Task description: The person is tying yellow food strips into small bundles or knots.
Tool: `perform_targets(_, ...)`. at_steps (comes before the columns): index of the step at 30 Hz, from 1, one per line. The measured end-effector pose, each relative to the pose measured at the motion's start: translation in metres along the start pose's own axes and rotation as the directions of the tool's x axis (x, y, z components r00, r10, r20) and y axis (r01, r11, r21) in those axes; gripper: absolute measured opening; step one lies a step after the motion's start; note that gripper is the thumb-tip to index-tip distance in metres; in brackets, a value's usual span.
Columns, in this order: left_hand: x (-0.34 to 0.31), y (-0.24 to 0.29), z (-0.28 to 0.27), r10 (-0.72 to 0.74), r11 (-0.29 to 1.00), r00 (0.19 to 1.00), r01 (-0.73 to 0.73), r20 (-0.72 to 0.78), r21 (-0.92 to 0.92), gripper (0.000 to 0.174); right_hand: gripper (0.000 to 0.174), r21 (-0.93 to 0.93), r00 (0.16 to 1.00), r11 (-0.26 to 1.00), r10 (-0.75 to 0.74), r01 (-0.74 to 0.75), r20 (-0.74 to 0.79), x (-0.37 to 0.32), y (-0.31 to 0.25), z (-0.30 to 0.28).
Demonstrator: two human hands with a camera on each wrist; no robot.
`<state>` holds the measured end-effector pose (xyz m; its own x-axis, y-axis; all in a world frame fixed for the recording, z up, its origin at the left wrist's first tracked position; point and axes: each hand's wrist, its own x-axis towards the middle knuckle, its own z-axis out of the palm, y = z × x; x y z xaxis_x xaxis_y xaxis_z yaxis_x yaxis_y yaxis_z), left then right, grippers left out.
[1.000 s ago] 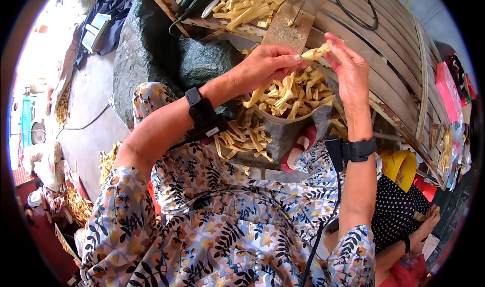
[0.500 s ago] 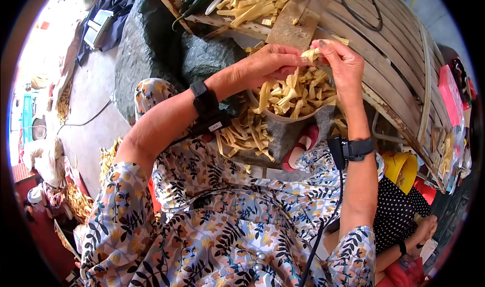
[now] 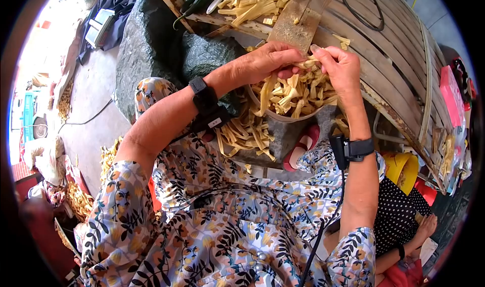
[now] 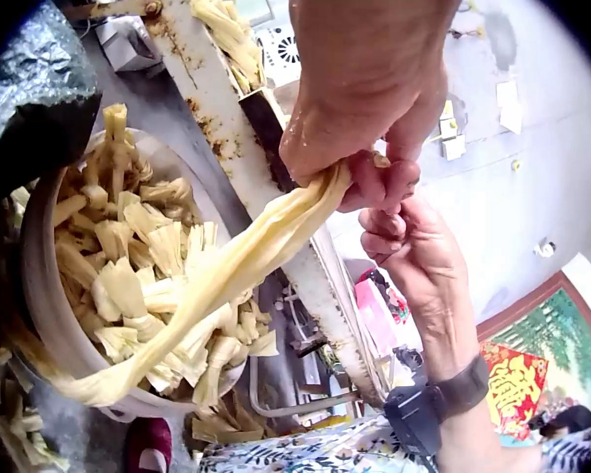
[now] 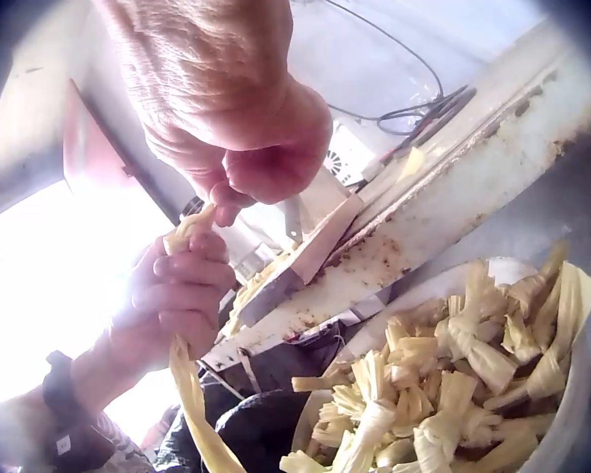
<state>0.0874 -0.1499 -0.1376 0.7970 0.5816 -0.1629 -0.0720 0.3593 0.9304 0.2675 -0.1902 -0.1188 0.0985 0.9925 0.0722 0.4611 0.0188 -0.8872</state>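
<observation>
My left hand (image 3: 273, 64) grips a long pale yellow fibrous strip (image 4: 227, 276), and its loose tail hangs down across the bucket. Close against it, my right hand (image 3: 343, 72) pinches the short end (image 5: 190, 229) of the strip between thumb and fingers. In the left wrist view the fingers of both hands meet and hide part of this end. Below the hands stands a pale round bucket (image 4: 41, 246) heaped with knotted yellow pieces (image 5: 463, 340).
A slatted table (image 3: 399, 69) with a rusty frame lies ahead, bearing a wooden board (image 3: 293, 31), cut strips (image 3: 257, 6) and a short piece (image 3: 342, 41). More strips (image 3: 242, 138) lie left of the bucket. Dark green sheeting (image 3: 144, 59) is at left, a yellow bucket (image 3: 406, 170) at right.
My right hand, its fingers spread a second ago, has closed in on the strip's end and moved slightly lower. A short piece shows on the slats beyond it.
</observation>
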Motion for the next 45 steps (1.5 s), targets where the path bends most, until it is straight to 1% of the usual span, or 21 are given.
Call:
perform_targets(1,0.001,-0.002,-0.001,0.004,0.999,0.999,-0.002,0.037,-0.052,0.03,0.023,0.008,1.0,1.0,0.028,-0.028,0.008,0.0,-0.001,0.0)
perform_targets(5,0.0,0.001,0.003,-0.008,0.986,1.0,0.006,0.013,0.166,0.029,0.024,0.042,0.999,0.998,0.037,-0.036,-0.021,-0.002,0.004,0.006)
perform_targets(7,0.002,0.0,0.004,-0.009,0.965,1.0,0.009,0.002,0.262,0.029,0.025,-0.01,0.999,1.0,0.02,-0.021,-0.025,-0.003,0.007,0.006)
perform_targets(8,0.002,0.0,0.003,-0.002,0.97,1.0,0.001,0.003,0.245,0.029,0.025,-0.037,1.0,0.999,0.008,-0.009,-0.026,-0.002,0.007,0.005)
perform_targets(13,-0.001,0.003,0.002,-0.005,0.977,1.0,0.0,0.02,0.214,0.027,0.025,0.192,0.993,0.976,0.11,-0.102,-0.032,0.001,0.006,0.0)
perform_targets(17,-0.003,0.004,0.004,0.032,0.937,0.999,-0.021,-0.028,0.348,0.026,0.025,0.335,0.983,0.928,0.184,-0.165,-0.025,0.001,0.004,-0.002)
perform_targets(19,-0.008,0.009,0.009,0.071,0.899,0.997,-0.057,-0.016,0.433,0.025,0.024,0.391,0.984,0.913,0.162,-0.122,-0.071,0.004,0.004,-0.009)
perform_targets(20,-0.011,0.01,0.009,0.063,0.922,0.998,-0.056,-0.006,0.383,0.026,0.024,0.416,0.984,0.904,0.152,-0.099,-0.094,0.005,0.005,-0.012)
perform_targets(21,-0.014,0.01,0.007,0.057,0.942,0.998,-0.056,0.004,0.331,0.026,0.023,0.382,0.992,0.92,0.119,-0.089,-0.053,0.004,0.004,-0.015)
perform_targets(22,-0.015,0.012,0.005,0.054,0.958,0.998,-0.056,0.015,0.281,0.026,0.024,0.45,0.986,0.882,0.167,-0.141,-0.019,0.003,0.0,-0.015)
perform_targets(24,-0.015,0.009,0.002,0.101,0.943,0.995,-0.098,0.007,0.317,0.026,0.027,0.576,0.963,0.779,0.264,-0.25,0.061,-0.001,-0.01,-0.011)
perform_targets(25,-0.014,0.006,0.0,0.111,0.942,0.994,-0.105,0.0,0.32,0.026,0.033,0.568,0.957,0.771,0.237,-0.289,0.165,-0.001,-0.004,-0.01)
perform_targets(28,-0.013,0.008,-0.002,0.109,0.937,0.994,-0.105,0.006,0.333,0.026,0.029,0.541,0.956,0.8,0.133,-0.26,0.262,-0.004,0.001,0.01)
perform_targets(29,-0.012,0.008,-0.001,0.101,0.936,0.995,-0.101,0.017,0.336,0.026,0.022,0.557,0.967,0.803,0.088,-0.211,0.24,-0.004,-0.002,0.014)
perform_targets(32,-0.013,0.01,-0.002,0.076,0.948,0.997,-0.08,0.027,0.309,0.026,0.015,0.552,0.966,0.814,0.041,-0.179,0.254,-0.004,0.0,0.016)
perform_targets(36,-0.011,0.007,-0.01,-0.03,0.995,0.999,0.027,0.037,0.1,0.026,0.012,0.562,0.981,0.81,0.078,-0.167,0.178,-0.006,-0.001,0.011)
perform_targets(38,-0.011,0.003,-0.014,-0.052,0.999,0.994,0.054,0.093,-0.011,0.025,0.012,0.594,0.972,0.775,0.108,-0.213,0.208,-0.007,-0.003,0.007)
perform_targets(41,-0.011,0.005,-0.02,-0.104,0.992,0.983,0.113,0.148,-0.051,0.025,0.013,0.624,0.955,0.727,0.171,-0.288,0.242,-0.007,0.0,0.004)
perform_targets(42,-0.012,0.005,-0.021,-0.071,0.996,0.992,0.064,0.108,0.07,0.024,0.013,0.629,0.948,0.711,0.194,-0.313,0.252,-0.006,0.002,0.001)
perform_targets(44,-0.015,0.007,-0.023,0.011,0.949,0.999,-0.023,0.041,0.316,0.024,0.016,0.618,0.961,0.736,0.214,-0.277,0.176,0.001,0.006,-0.008)
perform_targets(45,-0.017,0.013,-0.021,0.043,0.927,0.999,-0.052,0.032,0.372,0.023,0.017,0.604,0.961,0.748,0.231,-0.273,0.148,0.003,0.006,-0.012)
